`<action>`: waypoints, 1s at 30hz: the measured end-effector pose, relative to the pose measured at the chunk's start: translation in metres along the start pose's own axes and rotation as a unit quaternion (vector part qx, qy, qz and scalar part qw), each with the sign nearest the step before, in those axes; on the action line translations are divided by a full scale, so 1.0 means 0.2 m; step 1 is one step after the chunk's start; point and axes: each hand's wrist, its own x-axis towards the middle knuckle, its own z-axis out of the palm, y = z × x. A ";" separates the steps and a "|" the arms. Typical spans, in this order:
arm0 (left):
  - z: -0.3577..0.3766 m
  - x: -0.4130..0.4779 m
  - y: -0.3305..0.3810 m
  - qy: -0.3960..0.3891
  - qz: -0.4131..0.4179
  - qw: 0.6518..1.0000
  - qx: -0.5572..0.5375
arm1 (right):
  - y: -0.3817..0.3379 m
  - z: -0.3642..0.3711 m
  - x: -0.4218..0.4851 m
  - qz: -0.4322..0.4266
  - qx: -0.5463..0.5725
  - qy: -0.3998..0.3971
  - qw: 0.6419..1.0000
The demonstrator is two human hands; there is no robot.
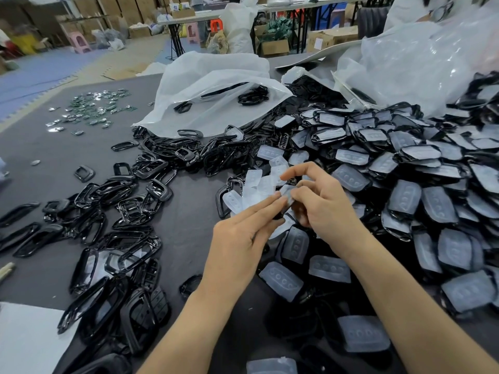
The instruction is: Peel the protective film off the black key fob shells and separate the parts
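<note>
Shell I hold (286,196): black, frosted white film
Frames (127,209): glossy black (lower left of the frame)
Film covers (405,197): milky, row of dimples
Table (54,147): dark grey

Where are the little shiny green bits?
In the head view, the green bits lie at the far left of the grey table, left of the white bag.

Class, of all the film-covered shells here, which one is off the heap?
The shell held up between the left hand and the right hand, near the middle of the picture. The rest lie loose in the heap.
</note>
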 end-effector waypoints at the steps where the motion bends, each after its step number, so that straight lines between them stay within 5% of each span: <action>1: 0.00 0.00 0.00 -0.001 -0.003 1.000 0.003 | 0.00 0.00 0.00 -0.008 -0.014 0.007 1.000; 7: 0.00 0.00 0.00 -0.014 -0.019 1.000 0.019 | 0.01 0.00 -0.01 -0.045 -0.100 0.048 0.993; 11: -0.03 0.00 0.01 -0.022 -0.072 0.994 0.082 | -0.02 -0.05 -0.01 -0.057 -0.132 0.143 0.979; 16: -0.05 -0.01 -0.07 -0.083 -0.264 0.946 0.169 | -0.05 -0.20 0.03 0.000 0.033 0.326 0.945; 20: -0.05 -0.02 -0.08 -0.101 -0.260 0.945 0.169 | -0.03 -0.29 0.05 0.014 0.113 0.442 0.890; 30: -0.07 -0.01 -0.08 -0.067 -0.278 0.943 0.171 | -0.02 -0.30 0.07 0.006 0.180 0.455 0.872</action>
